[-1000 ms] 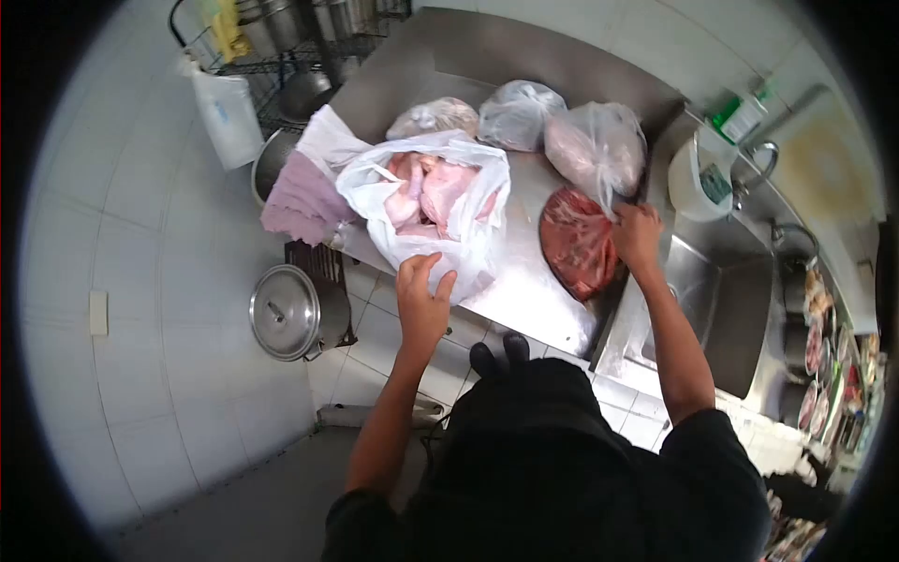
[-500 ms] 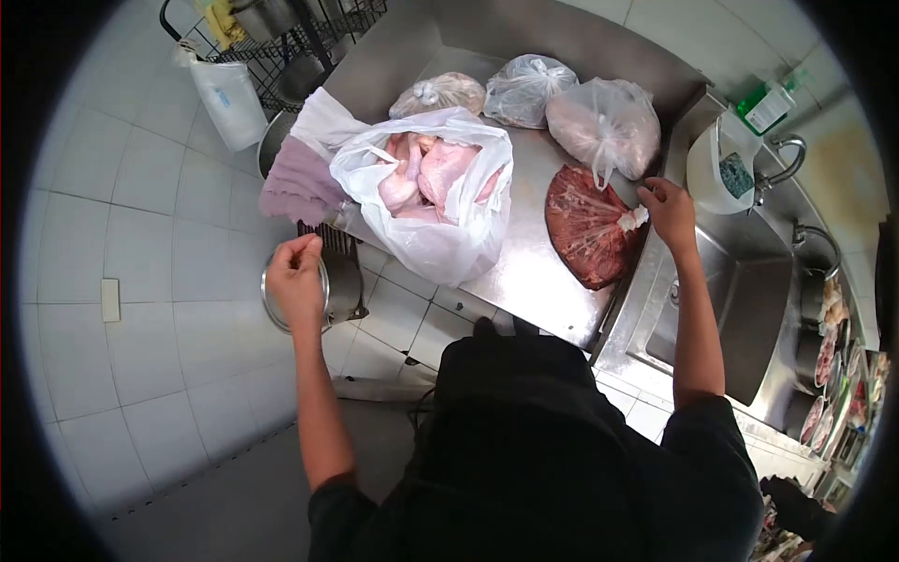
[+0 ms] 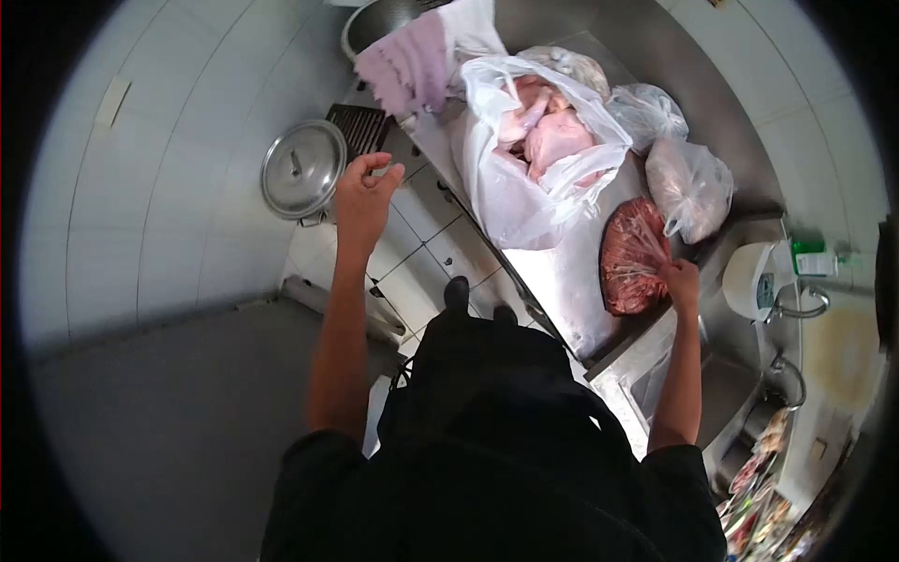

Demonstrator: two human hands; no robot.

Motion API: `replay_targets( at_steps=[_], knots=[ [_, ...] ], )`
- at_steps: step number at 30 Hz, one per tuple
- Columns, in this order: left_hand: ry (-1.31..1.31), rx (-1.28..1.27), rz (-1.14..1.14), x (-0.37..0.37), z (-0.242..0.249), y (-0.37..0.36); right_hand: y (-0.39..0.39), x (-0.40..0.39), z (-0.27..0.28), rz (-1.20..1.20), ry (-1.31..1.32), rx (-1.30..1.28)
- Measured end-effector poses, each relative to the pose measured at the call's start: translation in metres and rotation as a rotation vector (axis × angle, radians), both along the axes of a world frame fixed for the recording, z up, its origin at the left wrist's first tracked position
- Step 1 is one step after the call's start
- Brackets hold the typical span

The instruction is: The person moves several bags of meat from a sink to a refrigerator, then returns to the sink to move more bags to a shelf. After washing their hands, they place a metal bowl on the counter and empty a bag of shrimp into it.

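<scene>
My right hand (image 3: 683, 285) is closed around the gathered neck of a clear plastic bag of dark red meat (image 3: 635, 258), which lies on the steel counter (image 3: 552, 290). My left hand (image 3: 363, 199) is held out over the floor at the left, fingers loosely curled and apart, with nothing visible in it. An open white plastic bag (image 3: 506, 201) with pale raw poultry pieces (image 3: 559, 140) stands between the two hands. Behind the red meat sits a tied clear bag of pale pink contents (image 3: 691, 190). Two more tied bags, one greyish (image 3: 646, 114) and one pale (image 3: 567, 66), are farther back.
A lidded metal pot (image 3: 302, 169) stands beside a dark grate (image 3: 361, 128) at the left. A pink and white cloth (image 3: 412, 66) hangs at the counter's left end. To the right are a sink (image 3: 726, 389), a white container (image 3: 749, 281), a tap (image 3: 807, 302) and a green bottle (image 3: 813, 258).
The view has swung, shifting the counter up and to the right. My right hand has gone from beside the red meat bag to gripping its neck. My left hand's fingers have loosened.
</scene>
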State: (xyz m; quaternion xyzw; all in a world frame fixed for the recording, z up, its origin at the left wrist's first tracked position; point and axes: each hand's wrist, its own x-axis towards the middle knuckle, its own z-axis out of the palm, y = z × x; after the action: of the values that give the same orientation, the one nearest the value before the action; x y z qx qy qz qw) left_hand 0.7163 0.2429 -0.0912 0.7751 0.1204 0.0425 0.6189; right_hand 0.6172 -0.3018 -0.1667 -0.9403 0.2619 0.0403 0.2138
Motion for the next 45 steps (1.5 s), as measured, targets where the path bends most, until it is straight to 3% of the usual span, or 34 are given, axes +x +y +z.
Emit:
replay_targets(
  at_steps=[4, 6, 7, 8, 9, 12, 13, 16, 18, 22, 25, 26, 27, 29, 31, 33, 36, 37, 38, 41, 43, 45],
  knots=[
    [-0.084, 0.037, 0.161, -0.066, -0.004, 0.003, -0.026, 0.003, -0.004, -0.109, -0.062, 0.439],
    [-0.159, 0.027, 0.196, -0.104, -0.027, 0.010, 0.001, -0.003, 0.037, 0.309, -0.226, 0.552],
    [-0.184, 0.004, 0.217, -0.127, -0.033, 0.005, -0.008, 0.000, 0.032, 0.001, -0.160, 1.041],
    [-0.188, 0.001, 0.279, -0.157, -0.018, -0.007, -0.009, 0.001, 0.034, 0.079, -0.131, 1.097],
    [-0.135, 0.189, 0.315, -0.183, -0.019, -0.013, -0.003, 0.003, 0.043, 0.169, -0.090, 0.974],
    [-0.040, 0.217, 0.417, -0.270, -0.021, -0.041, 0.037, -0.011, 0.068, 0.115, -0.070, 1.030],
    [-0.030, 0.237, 0.426, -0.297, -0.024, -0.049, 0.018, 0.002, 0.053, 0.183, -0.049, 1.097],
    [0.102, 0.213, 0.514, -0.384, -0.014, -0.070, 0.077, -0.030, 0.097, 0.298, -0.032, 1.105],
    [0.144, 0.178, 0.647, -0.445, -0.014, -0.075, 0.106, -0.045, 0.105, 0.481, 0.063, 1.189],
    [0.248, 0.029, 0.836, -0.556, -0.044, -0.093, 0.188, -0.108, 0.101, 0.596, 0.136, 1.246],
    [0.344, -0.113, 0.828, -0.615, -0.084, -0.114, 0.238, -0.160, 0.043, 0.728, 0.323, 1.367],
    [0.355, -0.289, 0.838, -0.629, -0.106, -0.121, 0.253, -0.189, 0.035, 0.710, 0.352, 1.356],
    [0.364, -0.471, 0.828, -0.643, -0.133, -0.131, 0.264, -0.198, -0.011, 0.743, 0.309, 1.316],
    [0.345, -0.802, 0.890, -0.665, -0.183, -0.151, 0.298, -0.263, -0.031, 0.688, 0.386, 1.304],
    [0.406, -0.997, 0.893, -0.689, -0.228, -0.165, 0.313, -0.314, -0.063, 0.732, 0.554, 1.264],
    [0.341, -1.238, 1.009, -0.717, -0.282, -0.186, 0.329, -0.359, -0.113, 0.737, 0.663, 1.216],
    [0.228, -1.604, 1.154, -0.761, -0.321, -0.217, 0.323, -0.419, -0.169, 0.801, 0.922, 1.075],
    [0.133, -1.729, 1.157, -0.775, -0.331, -0.227, 0.323, -0.448, -0.175, 0.798, 0.895, 1.036],
    [0.085, -1.702, 1.142, -0.785, -0.330, -0.235, 0.336, -0.475, -0.158, 0.709, 0.937, 0.943],
    [0.142, -1.783, 1.244, -0.802, -0.341, -0.257, 0.313, -0.504, -0.232, 0.796, 1.056, 0.921],
    [0.100, -1.700, 1.277, -0.799, -0.349, -0.269, 0.321, -0.514, -0.256, 0.841, 1.097, 0.840],
    [0.039, -1.886, 1.423, -0.785, -0.367, -0.256, 0.344, -0.513, -0.268, 0.975, 1.031, 0.829]
  ],
)
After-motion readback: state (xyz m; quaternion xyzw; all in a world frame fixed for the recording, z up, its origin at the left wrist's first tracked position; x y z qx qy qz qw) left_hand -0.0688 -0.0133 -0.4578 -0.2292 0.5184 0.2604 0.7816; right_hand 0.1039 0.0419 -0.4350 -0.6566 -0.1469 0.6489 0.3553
